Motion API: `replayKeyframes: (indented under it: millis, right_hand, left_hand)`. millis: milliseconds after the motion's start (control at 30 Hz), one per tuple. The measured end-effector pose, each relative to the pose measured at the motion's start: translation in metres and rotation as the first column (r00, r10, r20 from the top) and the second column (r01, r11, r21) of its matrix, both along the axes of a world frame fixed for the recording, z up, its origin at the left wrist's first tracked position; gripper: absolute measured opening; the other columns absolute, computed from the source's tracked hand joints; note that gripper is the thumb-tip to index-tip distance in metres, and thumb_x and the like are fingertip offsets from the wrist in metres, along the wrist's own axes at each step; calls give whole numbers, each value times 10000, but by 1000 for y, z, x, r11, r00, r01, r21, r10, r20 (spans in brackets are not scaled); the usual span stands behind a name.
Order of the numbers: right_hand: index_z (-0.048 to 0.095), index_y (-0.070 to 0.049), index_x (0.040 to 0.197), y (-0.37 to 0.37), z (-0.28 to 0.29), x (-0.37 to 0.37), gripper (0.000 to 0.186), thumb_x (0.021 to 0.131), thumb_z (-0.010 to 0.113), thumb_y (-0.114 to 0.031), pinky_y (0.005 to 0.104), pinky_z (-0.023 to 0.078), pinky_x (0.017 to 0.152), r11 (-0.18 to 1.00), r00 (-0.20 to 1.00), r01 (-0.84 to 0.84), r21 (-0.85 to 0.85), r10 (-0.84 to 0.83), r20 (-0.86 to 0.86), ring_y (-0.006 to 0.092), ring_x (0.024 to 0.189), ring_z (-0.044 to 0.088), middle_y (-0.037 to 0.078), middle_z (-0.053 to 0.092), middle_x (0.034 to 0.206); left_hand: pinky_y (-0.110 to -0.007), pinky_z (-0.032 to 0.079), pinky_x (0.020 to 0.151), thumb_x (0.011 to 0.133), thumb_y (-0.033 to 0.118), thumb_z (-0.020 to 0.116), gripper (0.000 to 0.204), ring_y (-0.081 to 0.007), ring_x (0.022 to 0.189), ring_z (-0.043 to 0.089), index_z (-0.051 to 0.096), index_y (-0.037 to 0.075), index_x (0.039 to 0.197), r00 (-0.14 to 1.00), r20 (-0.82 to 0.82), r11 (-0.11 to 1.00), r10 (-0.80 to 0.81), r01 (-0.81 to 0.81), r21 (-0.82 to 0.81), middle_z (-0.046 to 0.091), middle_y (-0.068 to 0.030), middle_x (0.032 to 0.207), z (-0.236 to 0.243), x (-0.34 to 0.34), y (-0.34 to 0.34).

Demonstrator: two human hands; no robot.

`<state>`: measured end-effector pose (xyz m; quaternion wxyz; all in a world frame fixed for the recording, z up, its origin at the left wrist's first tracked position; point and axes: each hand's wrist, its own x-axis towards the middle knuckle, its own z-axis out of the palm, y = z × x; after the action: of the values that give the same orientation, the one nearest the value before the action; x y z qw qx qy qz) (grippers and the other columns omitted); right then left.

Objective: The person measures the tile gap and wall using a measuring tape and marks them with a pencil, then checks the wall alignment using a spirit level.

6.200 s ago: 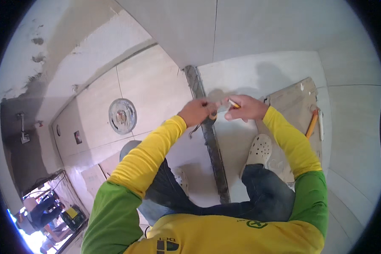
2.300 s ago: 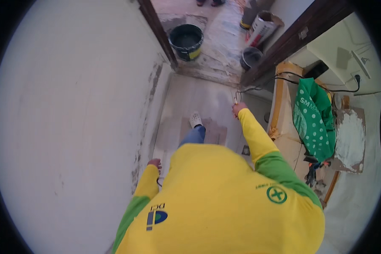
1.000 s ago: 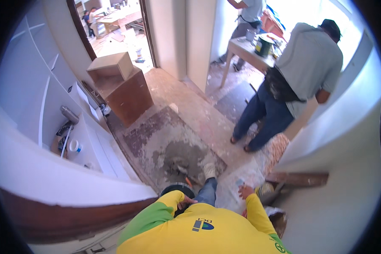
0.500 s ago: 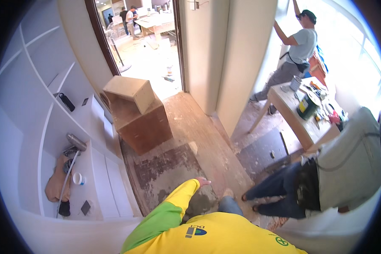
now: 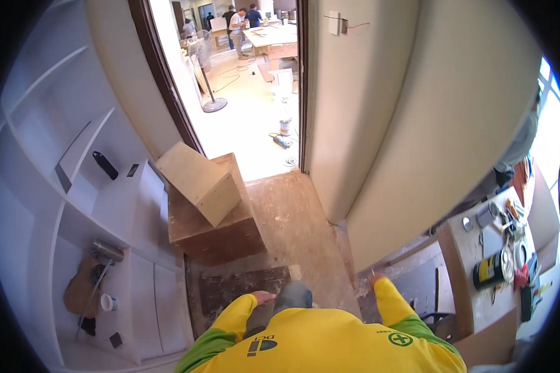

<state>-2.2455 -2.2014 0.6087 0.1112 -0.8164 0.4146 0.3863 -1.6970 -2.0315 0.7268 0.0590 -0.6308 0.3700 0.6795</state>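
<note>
My left hand (image 5: 264,296) hangs beside my yellow shirt (image 5: 317,345), fingers extended and holding nothing, over a dark patched board (image 5: 224,276) on the floor. My right hand (image 5: 376,278) is low on the other side, near the edge of the pale wall panel. Its fingers are curled around something small and pale that I cannot make out. My bent knee (image 5: 292,297) shows between them. Just ahead stands a brown wooden box (image 5: 211,244) with a pale plywood box (image 5: 196,183) lying on top.
White shelves (image 5: 118,261) line my left. An open doorway (image 5: 303,99) ahead shows a fan (image 5: 211,102), tools on the floor and several people (image 5: 236,31) at worktables. A curved pale panel (image 5: 429,137) stands right, beside a cluttered bench (image 5: 479,248) with cans and a partly hidden worker (image 5: 522,140).
I have gone from the tiled room through a doorway and forward toward the boxes and far doorway. The near co-worker in grey has mostly left view at the right; my right hand has reappeared.
</note>
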Motion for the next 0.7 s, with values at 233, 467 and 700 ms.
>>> replayKeyframes:
  millis: [233,467,700]
  right_hand:
    - [650,-95,1054,-272,164,199,254,884,524,-235,314,467,456,442,-65,698,563,-745,664,152,576,568,66,621,773]
    - [718,-118,946,-387,-36,180,254,799,561,-253,388,530,809,839,887,444,314,-461,-23,255,917,667,107,676,1069]
    - [654,-19,1054,-480,16,253,327,797,667,-220,410,543,591,691,752,600,403,-660,11,255,704,691,133,686,921]
  left_hand:
    - [-450,371,987,826,647,542,771,-305,1250,447,465,99,1362,955,-162,919,248,-179,351,430,-107,1428,12,17,-154]
    - [-471,322,1041,868,631,476,639,-330,1242,463,558,136,1265,941,-11,923,-338,329,-200,534,-125,1321,-57,90,-448]
    - [-362,500,761,862,446,608,684,-240,1026,613,380,97,1404,984,-174,935,27,-86,-345,602,-81,1209,-35,154,-677]
